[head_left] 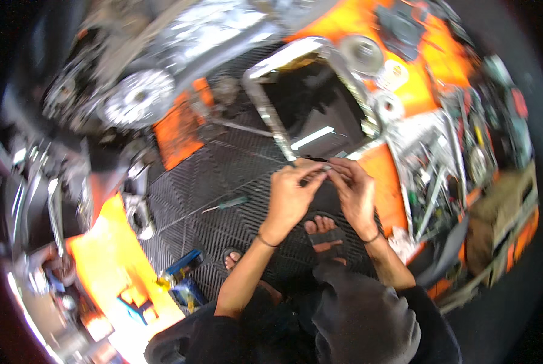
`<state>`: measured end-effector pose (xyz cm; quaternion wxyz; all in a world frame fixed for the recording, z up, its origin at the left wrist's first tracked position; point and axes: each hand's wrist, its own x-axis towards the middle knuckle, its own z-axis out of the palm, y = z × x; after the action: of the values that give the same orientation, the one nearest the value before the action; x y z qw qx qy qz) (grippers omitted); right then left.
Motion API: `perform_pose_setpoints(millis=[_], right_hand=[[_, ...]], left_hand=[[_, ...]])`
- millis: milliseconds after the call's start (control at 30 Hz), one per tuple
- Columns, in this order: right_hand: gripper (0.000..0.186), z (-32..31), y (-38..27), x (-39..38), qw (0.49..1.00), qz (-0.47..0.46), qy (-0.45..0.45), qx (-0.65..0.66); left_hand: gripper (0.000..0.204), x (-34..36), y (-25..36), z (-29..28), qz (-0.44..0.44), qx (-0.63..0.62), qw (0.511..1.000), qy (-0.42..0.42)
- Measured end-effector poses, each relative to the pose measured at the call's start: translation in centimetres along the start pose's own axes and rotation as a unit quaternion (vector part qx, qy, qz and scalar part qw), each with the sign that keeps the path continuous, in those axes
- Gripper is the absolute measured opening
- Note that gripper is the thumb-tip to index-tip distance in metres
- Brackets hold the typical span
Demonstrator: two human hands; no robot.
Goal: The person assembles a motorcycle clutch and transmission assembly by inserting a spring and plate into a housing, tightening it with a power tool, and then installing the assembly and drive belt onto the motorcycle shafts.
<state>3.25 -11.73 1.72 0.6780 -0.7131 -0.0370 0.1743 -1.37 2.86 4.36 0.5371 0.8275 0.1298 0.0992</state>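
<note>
My left hand (pixel 291 195) and my right hand (pixel 356 193) meet in front of me, with thumbs and fingertips pinched together. A small, pale, shiny piece (pixel 326 168) shows between the fingertips, too small and blurred to name. Just beyond the hands lies a metal pan (pixel 269 116) with dark, reflective liquid in it. On the black ribbed mat (pixel 183 191), to the left of my hands, is a screwdriver (pixel 232 202) with a green handle.
A metal tray (pixel 405 203) of wrenches and other tools stands at the right. Round metal parts (pixel 361 54) rest on orange sheeting (pixel 389 188). Greasy machinery with a shiny disc (pixel 139 98) fills the far left. Blue-and-yellow packages (pixel 186 292) lie by my left foot.
</note>
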Motion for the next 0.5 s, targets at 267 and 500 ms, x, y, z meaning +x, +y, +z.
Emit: perform_pose_setpoints(millis=[267, 500], right_hand=[[0.039, 3.5, -1.4, -0.6, 0.983, -0.117, -0.094, -0.11], [0.035, 1.5, 7.1, -5.4, 0.952, -0.101, -0.205, -0.204]], left_hand=[[0.023, 2.1, -1.8, -7.1, -0.103, -0.223, 0.943, 0.226], [0.019, 8.1, -3.2, -18.7, 0.02, -0.241, 0.863, 0.443]])
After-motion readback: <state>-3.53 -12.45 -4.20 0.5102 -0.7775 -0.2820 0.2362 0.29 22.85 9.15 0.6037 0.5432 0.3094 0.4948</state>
